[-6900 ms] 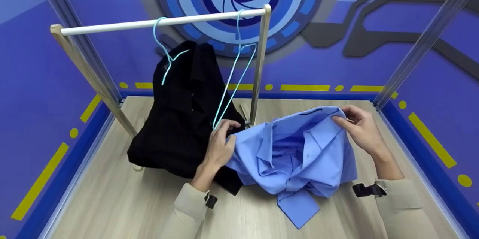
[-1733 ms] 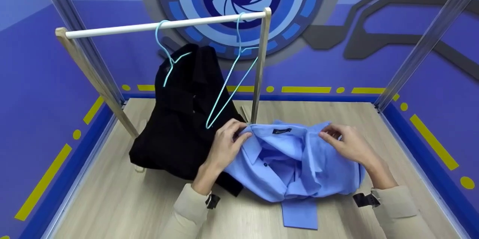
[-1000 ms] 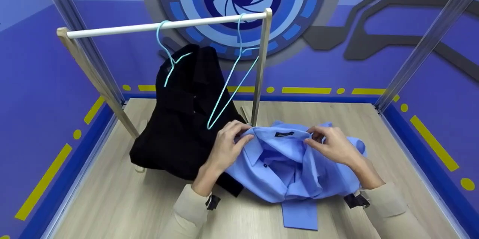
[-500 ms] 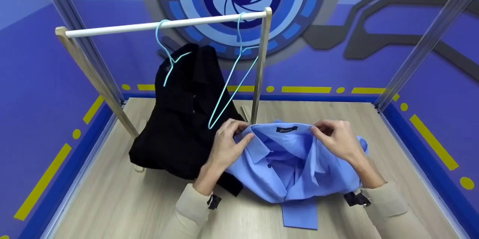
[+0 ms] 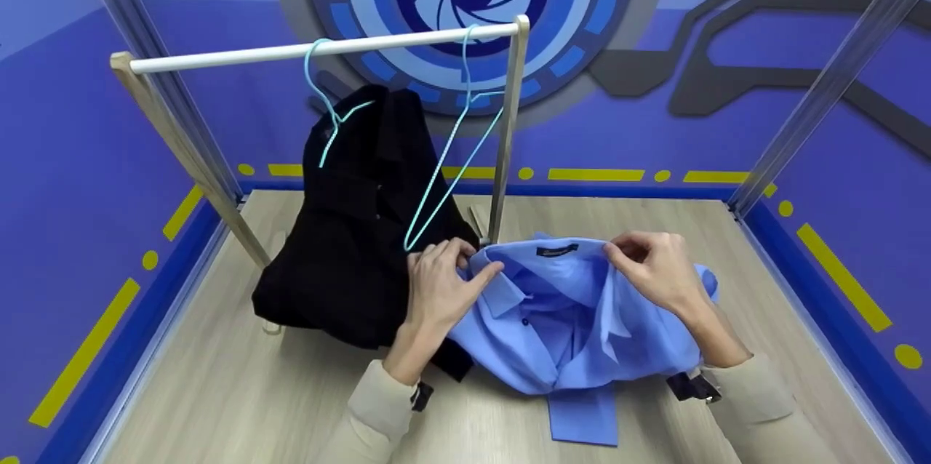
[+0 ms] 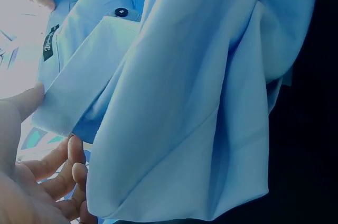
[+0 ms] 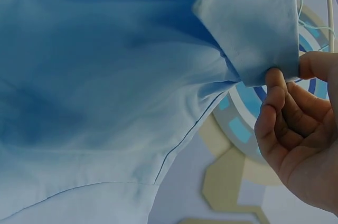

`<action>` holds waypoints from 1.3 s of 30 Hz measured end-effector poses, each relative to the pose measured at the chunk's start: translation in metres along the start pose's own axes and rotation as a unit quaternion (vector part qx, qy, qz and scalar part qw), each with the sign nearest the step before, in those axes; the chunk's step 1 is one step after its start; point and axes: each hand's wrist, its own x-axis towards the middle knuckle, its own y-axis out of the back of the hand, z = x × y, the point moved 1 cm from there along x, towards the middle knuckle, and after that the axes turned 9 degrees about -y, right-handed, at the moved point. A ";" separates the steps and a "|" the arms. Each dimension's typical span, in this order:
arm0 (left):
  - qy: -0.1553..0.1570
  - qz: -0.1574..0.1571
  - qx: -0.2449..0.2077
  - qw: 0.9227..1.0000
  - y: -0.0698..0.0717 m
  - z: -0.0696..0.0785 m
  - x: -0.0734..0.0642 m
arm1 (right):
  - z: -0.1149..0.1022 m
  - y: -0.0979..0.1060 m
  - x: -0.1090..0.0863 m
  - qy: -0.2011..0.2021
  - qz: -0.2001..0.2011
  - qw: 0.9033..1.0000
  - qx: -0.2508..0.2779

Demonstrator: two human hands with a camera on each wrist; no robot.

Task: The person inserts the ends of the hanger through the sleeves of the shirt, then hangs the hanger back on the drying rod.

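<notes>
A light blue button-up shirt point(image 5: 509, 351) lies bunched on the table with its collar raised and neck opening facing me. A black label point(image 5: 557, 251) shows inside the collar. My left hand point(image 5: 440, 293) holds the left side of the collar point(image 6: 84, 78), thumb on its edge and fingers curled beneath. At the opposite side, my right hand point(image 5: 658, 271) pinches the collar corner point(image 7: 259, 49) between thumb and fingers. Just behind my left hand, an aqua wire hanger point(image 5: 444, 158) hangs bare. A black garment point(image 5: 334, 260) hangs beside it on another aqua hanger point(image 5: 336, 118).
A rack with a white bar point(image 5: 218, 57) and wooden legs point(image 5: 178, 148) stands at the back left. The black garment's lower part spreads onto the wooden table point(image 5: 218, 391) beside my left hand. Blue walls point(image 5: 800, 289) enclose the back and sides.
Both hands have come closer together along the collar, and the shirt sits lower than several seconds ago. My right hand has taken the collar corner. Most recently, my left hand shifted slightly rightward.
</notes>
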 end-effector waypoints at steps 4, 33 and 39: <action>0.005 -0.011 0.002 1.000 0.000 -0.001 0.000 | -0.001 0.000 0.001 0.000 0.004 1.000 0.003; 0.020 0.004 -0.079 0.997 0.004 -0.003 0.006 | 0.007 -0.005 -0.001 0.027 -0.051 0.998 -0.010; 0.035 -0.018 -0.085 0.996 0.007 -0.007 0.003 | 0.007 -0.002 -0.001 0.028 -0.023 0.999 -0.013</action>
